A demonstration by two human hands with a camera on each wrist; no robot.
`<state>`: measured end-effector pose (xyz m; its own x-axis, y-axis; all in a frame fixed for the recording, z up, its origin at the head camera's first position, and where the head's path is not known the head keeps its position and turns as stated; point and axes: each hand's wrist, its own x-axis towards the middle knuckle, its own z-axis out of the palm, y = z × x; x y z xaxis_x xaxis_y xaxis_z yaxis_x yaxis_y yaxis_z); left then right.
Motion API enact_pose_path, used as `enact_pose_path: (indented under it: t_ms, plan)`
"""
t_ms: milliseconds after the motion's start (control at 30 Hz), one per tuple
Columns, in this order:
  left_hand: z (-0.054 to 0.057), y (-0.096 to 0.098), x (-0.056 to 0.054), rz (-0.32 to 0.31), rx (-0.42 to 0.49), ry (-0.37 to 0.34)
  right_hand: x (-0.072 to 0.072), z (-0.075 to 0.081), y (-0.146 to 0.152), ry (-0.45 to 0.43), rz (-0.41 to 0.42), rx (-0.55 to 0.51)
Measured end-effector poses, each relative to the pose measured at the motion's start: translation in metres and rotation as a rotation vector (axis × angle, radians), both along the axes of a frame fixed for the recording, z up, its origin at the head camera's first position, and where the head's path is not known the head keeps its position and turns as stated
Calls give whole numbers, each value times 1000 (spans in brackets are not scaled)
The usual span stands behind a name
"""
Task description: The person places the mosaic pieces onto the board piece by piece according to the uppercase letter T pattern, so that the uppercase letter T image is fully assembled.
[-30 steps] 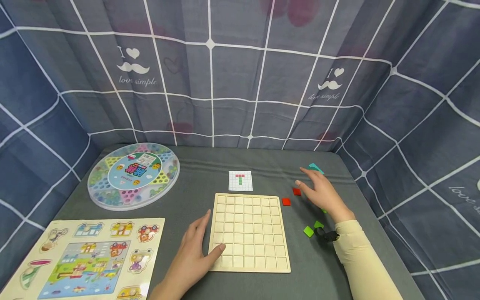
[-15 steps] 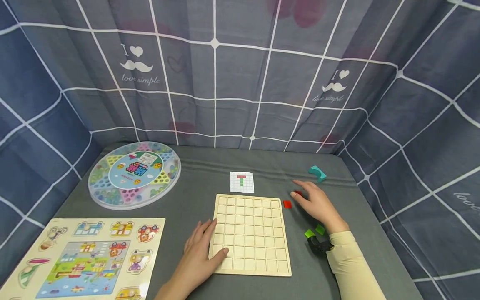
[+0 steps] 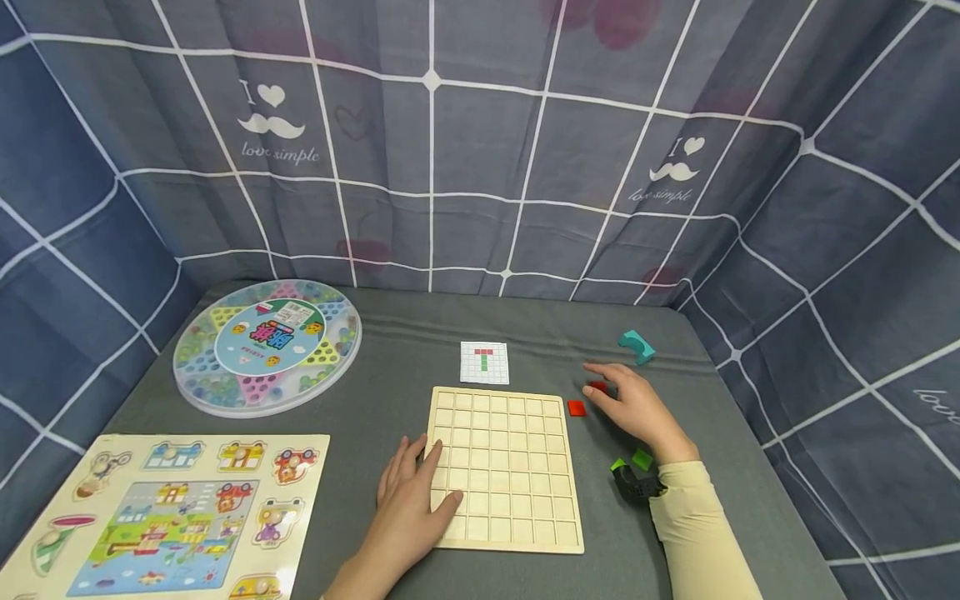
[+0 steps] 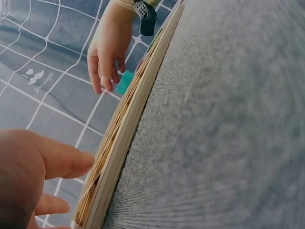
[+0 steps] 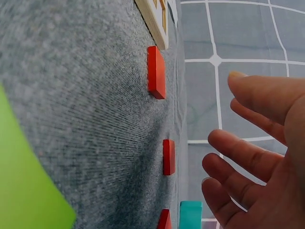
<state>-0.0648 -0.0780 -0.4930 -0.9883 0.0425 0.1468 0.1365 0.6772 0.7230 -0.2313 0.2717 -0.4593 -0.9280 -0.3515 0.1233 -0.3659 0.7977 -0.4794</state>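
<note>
My left hand (image 3: 408,504) lies at the left edge of a wooden grid board (image 3: 502,471), thumb and fingers spread over its rim. The right hand (image 3: 637,408) hovers above the cloth right of the board, fingers loosely bent and holding nothing. Under its fingertips is a red square tile (image 3: 597,387), partly hidden. Another red tile (image 3: 577,408) lies close to the board's right edge. By the right wrist are green tiles (image 3: 642,459). In the right wrist view, a third red tile (image 5: 164,220) shows at the bottom, near a teal block (image 5: 190,214).
Behind the board lies a card (image 3: 483,363) printed with a red and green T. A teal arch block (image 3: 637,346) sits at the back right. To the left are a round marble game box (image 3: 266,350) and a picture puzzle board (image 3: 300,500). Curtains (image 3: 480,150) enclose the table.
My right hand has moved left and nearer, uncovering the teal block and covering part of the farther red tile. The left hand has shifted slightly right, further over the board's edge.
</note>
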Motion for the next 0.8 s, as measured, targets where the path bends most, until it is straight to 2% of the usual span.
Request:
enact_pose_path:
  t_ms: [467, 700, 800]
  plan:
    - [-2, 3, -3, 37, -50, 54, -2, -4, 6, 19, 72, 24]
    - [0, 9, -4, 59, -18, 39, -4, -8, 8, 63, 119, 30]
    - [1, 11, -5, 65, -7, 33, -3, -10, 8, 55, 135, 46]
